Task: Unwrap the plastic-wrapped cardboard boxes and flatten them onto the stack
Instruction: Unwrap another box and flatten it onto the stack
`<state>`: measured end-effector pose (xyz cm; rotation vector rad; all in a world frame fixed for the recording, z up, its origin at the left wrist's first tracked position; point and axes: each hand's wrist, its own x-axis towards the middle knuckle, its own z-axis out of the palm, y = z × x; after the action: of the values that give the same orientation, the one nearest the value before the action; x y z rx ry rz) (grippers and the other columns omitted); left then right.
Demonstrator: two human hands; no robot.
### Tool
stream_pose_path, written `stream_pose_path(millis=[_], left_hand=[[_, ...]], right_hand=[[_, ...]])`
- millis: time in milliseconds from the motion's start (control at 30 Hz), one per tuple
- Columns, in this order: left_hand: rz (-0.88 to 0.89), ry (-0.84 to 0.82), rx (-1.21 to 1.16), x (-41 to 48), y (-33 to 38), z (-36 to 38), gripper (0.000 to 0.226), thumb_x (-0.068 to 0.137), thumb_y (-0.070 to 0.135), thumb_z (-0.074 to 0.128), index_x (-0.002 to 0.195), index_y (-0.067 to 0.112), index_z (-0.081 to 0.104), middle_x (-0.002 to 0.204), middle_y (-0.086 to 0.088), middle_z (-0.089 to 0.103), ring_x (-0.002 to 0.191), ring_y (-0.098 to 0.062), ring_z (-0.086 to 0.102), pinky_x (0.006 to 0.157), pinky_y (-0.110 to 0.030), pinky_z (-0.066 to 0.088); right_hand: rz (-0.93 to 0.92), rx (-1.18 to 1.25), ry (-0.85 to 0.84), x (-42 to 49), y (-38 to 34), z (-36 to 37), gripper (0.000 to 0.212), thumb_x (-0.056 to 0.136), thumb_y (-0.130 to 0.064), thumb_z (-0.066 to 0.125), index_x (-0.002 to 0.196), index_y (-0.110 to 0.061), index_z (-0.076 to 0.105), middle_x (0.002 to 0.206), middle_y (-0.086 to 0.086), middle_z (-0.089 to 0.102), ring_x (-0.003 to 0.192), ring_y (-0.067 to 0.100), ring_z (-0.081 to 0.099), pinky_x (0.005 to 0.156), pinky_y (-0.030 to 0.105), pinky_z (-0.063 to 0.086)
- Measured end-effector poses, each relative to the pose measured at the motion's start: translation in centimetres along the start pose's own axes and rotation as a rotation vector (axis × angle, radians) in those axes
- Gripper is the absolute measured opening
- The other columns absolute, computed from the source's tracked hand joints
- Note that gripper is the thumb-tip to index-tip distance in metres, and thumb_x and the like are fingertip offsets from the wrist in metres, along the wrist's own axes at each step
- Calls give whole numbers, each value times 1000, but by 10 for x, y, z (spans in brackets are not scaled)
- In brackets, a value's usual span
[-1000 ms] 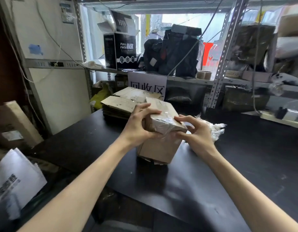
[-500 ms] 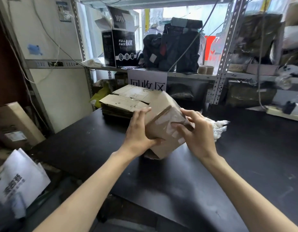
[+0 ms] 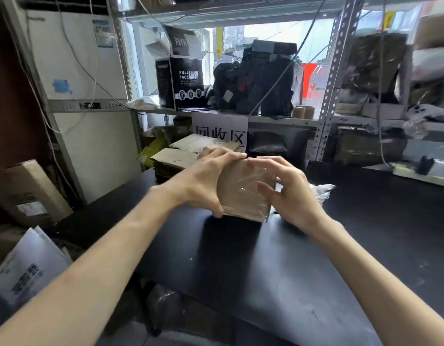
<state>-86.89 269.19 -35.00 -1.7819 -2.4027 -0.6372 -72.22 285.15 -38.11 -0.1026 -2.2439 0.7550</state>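
Low over the table (image 3: 265, 270) in the closed grip of the left hand (image 3: 203, 181), the box (image 3: 243, 193) could jerk loose if its film (image 3: 250, 181) gives suddenly under the curled fingers (image 3: 265, 166) of the right hand (image 3: 290, 196) (pinching it or not, I cannot tell).

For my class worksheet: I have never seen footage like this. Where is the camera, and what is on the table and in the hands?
No machine here: a person works with bare hands, and the camera sits on their head, looking forward and down. The left hand grips a cardboard box wrapped in clear film; the right hand curls its fingers against that film. On the black table, behind the box, lies a stack of flattened cardboard; crumpled plastic lies to the right.
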Motion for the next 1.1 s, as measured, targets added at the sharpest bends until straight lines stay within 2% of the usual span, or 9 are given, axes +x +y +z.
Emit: stream_pose_path(millis=[167, 267, 367, 567, 733, 833, 933, 1033, 1100], left_hand=[[-30, 150, -105, 5, 10, -16, 93, 53, 20, 64, 144, 30, 51, 152, 9, 37, 144, -11, 18, 119, -26, 15], [-148, 331, -189, 6, 14, -11, 59, 74, 17, 58, 132, 26, 63, 149, 1, 44, 143, -17, 23, 124, -39, 15], [-188, 304, -298, 4, 9, -9, 60, 74, 31, 43, 129, 24, 65, 150, 0, 43, 146, -16, 21, 119, -35, 11], [-208, 341, -348, 6, 2, 0, 54, 81, 52, 47, 124, 27, 67, 146, 4, 41, 141, -13, 25, 108, -27, 15], [-173, 361, -328, 8, -2, 15, 58, 76, 55, 51, 123, 23, 59, 141, 2, 33, 137, -1, 15, 105, -14, 6], [-128, 379, -366, 9, -5, 20, 65, 67, 66, 42, 116, 27, 57, 137, 4, 33, 131, 8, 12, 101, -1, 0], [-100, 379, -404, 13, -9, 21, 64, 66, 65, 40, 115, 27, 58, 135, 6, 33, 133, 8, 8, 96, 8, -7], [-89, 419, -435, 13, -8, 24, 62, 65, 61, 42, 111, 23, 60, 132, 7, 34, 134, 5, 12, 97, 7, -5], [-92, 434, -443, 13, -9, 25, 63, 64, 61, 42, 110, 22, 60, 132, 6, 34, 130, 6, 14, 97, 7, -4]], right_hand=[[179, 85, 144, 18, -6, -4, 32, 76, -23, 83, 106, -27, 73, 95, 4, 70, 71, 12, 61, 70, 26, 52], [403, 194, 190, 29, -5, -6, 23, 77, -32, 82, 96, -22, 75, 85, 5, 74, 68, 16, 66, 70, 39, 58], [438, 214, 143, 31, -10, -9, 14, 86, -26, 75, 93, -14, 76, 72, 2, 73, 55, 8, 66, 67, 39, 59], [244, -207, 225, 20, -21, -5, 4, 82, -28, 79, 80, -27, 75, 89, -10, 64, 81, 14, 62, 72, 36, 48], [208, -273, 225, 27, -26, -1, 18, 76, 3, 67, 71, -15, 70, 84, -3, 64, 79, 23, 62, 66, 31, 34], [231, -348, 232, 27, -27, -3, 13, 81, 0, 62, 78, -10, 70, 91, 2, 66, 88, 25, 60, 65, 28, 20], [322, -245, 237, 24, -23, -7, 12, 85, -5, 62, 81, -13, 71, 88, 1, 70, 94, 23, 62, 73, 28, 29], [316, -46, 212, 22, -17, -10, 15, 85, -8, 70, 75, -19, 69, 75, -7, 71, 77, 15, 69, 82, 35, 51], [221, 88, 190, 17, -17, -13, 15, 84, -13, 76, 90, -25, 71, 90, -11, 66, 67, 5, 66, 80, 36, 56]])
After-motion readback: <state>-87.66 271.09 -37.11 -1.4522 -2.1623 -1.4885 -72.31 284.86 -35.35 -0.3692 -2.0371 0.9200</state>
